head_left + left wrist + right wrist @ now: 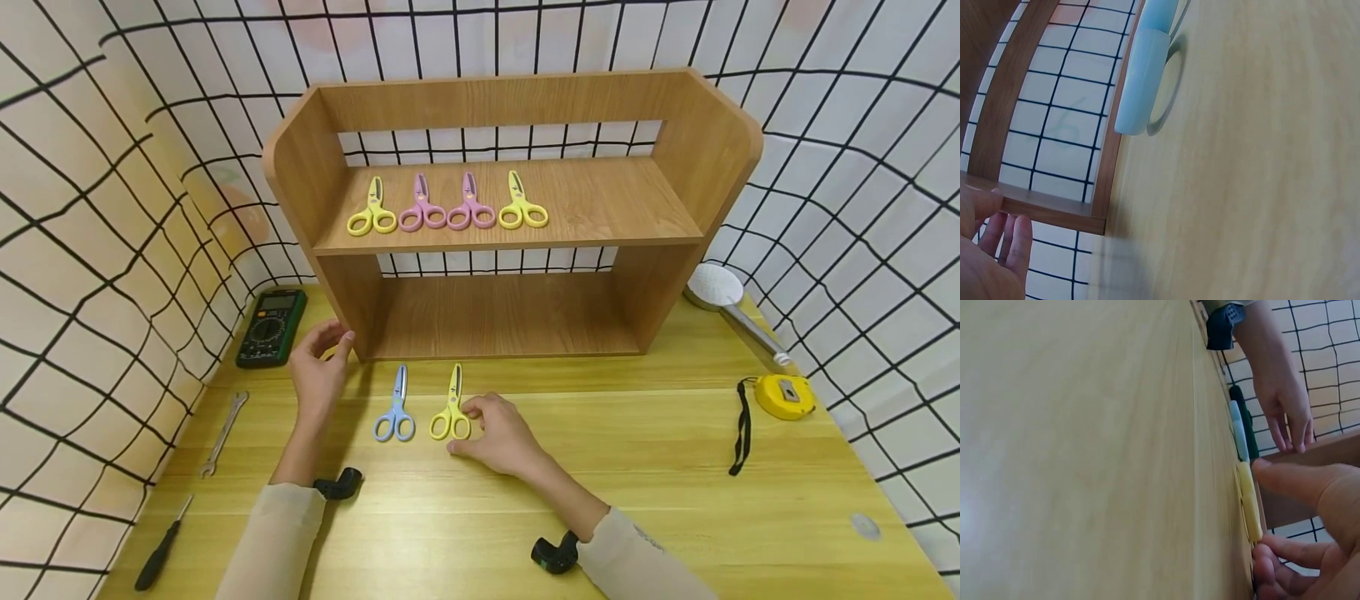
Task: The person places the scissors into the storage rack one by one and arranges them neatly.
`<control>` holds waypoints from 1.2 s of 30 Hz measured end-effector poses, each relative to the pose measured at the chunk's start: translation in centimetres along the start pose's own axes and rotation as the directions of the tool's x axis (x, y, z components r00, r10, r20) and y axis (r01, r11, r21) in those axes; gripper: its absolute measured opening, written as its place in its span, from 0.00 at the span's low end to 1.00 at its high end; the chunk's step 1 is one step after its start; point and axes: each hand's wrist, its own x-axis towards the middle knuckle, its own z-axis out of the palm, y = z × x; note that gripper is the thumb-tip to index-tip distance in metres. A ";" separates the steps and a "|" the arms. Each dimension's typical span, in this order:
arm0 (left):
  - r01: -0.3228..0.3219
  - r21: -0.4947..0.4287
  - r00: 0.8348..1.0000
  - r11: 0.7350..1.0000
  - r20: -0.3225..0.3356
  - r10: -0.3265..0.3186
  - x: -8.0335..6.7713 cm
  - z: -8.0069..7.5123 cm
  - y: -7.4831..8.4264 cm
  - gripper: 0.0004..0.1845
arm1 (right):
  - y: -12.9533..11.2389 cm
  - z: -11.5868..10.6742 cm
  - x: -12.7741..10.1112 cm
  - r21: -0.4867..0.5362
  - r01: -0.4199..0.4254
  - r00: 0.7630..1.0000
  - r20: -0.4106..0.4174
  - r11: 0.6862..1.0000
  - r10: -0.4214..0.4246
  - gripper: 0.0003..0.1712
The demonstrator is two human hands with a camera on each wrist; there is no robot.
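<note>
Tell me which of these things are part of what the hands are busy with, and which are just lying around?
In use: yellow scissors touched by right hand; blue scissors; wooden shelf with four scissors; left hand at its corner.

Lying about: multimeter, wrench, screwdriver, tape measure, shower head.

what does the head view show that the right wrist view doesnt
Only the head view shows the four scissors on the shelf, the multimeter, wrench, screwdriver and tape measure. Only the right wrist view shows the right hand's fingertips touching the yellow scissors edge-on. Both show the blue scissors, left hand and table.
</note>
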 end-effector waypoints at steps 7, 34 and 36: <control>-0.011 0.003 1.000 1.000 0.001 0.011 0.0 0.1 -0.1 0.14 | -0.4 0.4 0.3 -0.082 -0.025 0.998 -0.052 0.996 0.021 0.30; -0.022 -0.014 1.000 1.000 0.002 0.022 0.1 0.0 -0.4 0.14 | -3.8 -9.0 -3.8 0.266 0.059 0.996 -0.087 0.962 -0.037 0.23; -0.024 -0.013 1.000 1.000 0.001 0.024 0.1 0.0 -0.3 0.14 | -4.8 -10.9 -4.4 0.255 0.088 0.991 -0.120 0.963 -0.059 0.24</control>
